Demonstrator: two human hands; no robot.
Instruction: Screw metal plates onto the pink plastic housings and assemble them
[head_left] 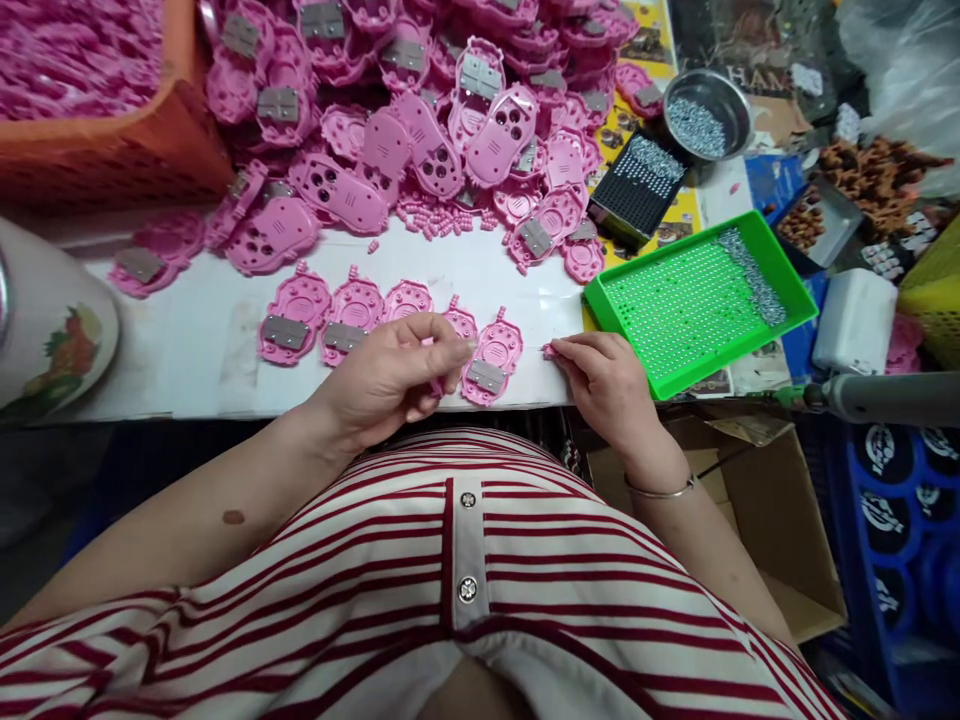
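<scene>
Near the front edge of the white tabletop, several pink plastic shells (497,345) lie in a row, with grey metal plates (285,332) visible on some. My left hand (401,375) is over the middle of this row, thumb and fingers curled together; pink shows around the fingers, but I cannot tell whether it is held or lies behind. To the right of the row, my right hand (611,385) pinches a small pink plastic piece (549,351) at the tabletop. Similar small pink pieces (442,218) lie loose behind the row.
A large heap of pink shells (337,190) fills the back. An orange basket (112,150) stands left, beside a white container (60,310). On the right are a green tray (660,320) of small metal screws, a black tray (634,205) and a metal bowl (739,105). A power screwdriver (885,398) points inward.
</scene>
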